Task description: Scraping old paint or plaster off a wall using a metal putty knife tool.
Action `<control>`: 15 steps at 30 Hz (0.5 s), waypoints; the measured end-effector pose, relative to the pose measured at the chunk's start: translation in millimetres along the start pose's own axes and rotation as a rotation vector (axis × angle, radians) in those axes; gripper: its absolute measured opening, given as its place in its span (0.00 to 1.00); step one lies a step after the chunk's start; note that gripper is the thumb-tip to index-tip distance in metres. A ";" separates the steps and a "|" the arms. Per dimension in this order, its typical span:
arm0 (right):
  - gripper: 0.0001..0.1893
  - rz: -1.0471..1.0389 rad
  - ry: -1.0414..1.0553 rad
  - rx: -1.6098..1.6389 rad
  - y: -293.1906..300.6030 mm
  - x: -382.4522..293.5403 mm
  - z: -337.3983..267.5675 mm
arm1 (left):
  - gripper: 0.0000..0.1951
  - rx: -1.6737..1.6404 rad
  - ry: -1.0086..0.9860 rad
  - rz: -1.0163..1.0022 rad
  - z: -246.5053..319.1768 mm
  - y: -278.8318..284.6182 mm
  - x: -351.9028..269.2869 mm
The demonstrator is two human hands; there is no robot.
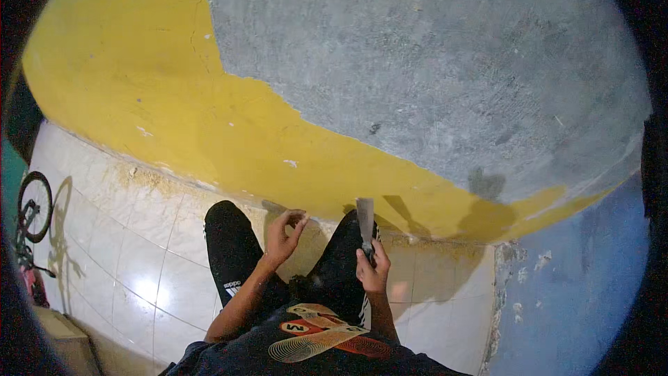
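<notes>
In my right hand [373, 270] is a scraper [366, 216], gripped by its dark handle with the flat metal blade pointing up towards the wall. My left hand [282, 237] hovers over the gap between my knees, holding nothing, its fingers curled but apart from the thumb. Before me the wall carries yellow paint [172, 104] on its left and lower part. Bare grey plaster [417, 52] covers the upper right, and a ragged edge divides the two. Neither hand touches the wall.
Pale floor tiles [141, 224] run along the wall's foot, with yellowish crumbs [151, 180] on them. A blue wall [574, 277] with chipped patches stands at the right. On the far left are a bicycle wheel [35, 207] and a cardboard box [65, 337].
</notes>
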State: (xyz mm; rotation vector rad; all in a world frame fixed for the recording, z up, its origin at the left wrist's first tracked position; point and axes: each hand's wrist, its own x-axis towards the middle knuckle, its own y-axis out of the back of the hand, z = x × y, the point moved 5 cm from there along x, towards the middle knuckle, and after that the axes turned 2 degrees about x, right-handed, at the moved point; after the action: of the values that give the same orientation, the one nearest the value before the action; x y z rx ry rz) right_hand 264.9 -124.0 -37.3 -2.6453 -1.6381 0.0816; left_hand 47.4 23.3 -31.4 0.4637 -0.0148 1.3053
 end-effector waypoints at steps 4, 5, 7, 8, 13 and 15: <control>0.16 0.003 0.002 0.051 -1.2 15.9 2.4 | 0.12 0.039 -0.021 0.012 11.7 -7.9 14.5; 0.15 -0.017 0.004 0.056 -1.5 23.4 0.4 | 0.12 0.041 -0.037 -0.008 17.4 -10.8 22.9; 0.19 -0.128 -0.030 0.082 -3.4 44.3 -5.3 | 0.12 0.050 -0.027 -0.015 35.3 -20.6 36.8; 0.19 -0.182 0.021 0.024 -7.1 58.4 -7.5 | 0.12 -0.121 -0.005 -0.034 42.8 -27.9 43.0; 0.17 -0.477 0.450 -0.331 -36.3 113.1 -82.2 | 0.13 -0.581 0.142 -0.219 62.9 -48.2 67.1; 0.14 -0.500 0.445 -0.416 -33.1 136.7 -80.7 | 0.13 -0.666 0.145 -0.165 53.6 -51.8 73.1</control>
State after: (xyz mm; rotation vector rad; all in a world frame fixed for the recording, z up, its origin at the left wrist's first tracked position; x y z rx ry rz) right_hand 301.0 13.3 41.0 -2.1420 -2.2394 -0.8699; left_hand 129.0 63.1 20.3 -0.1953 -0.2757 1.0904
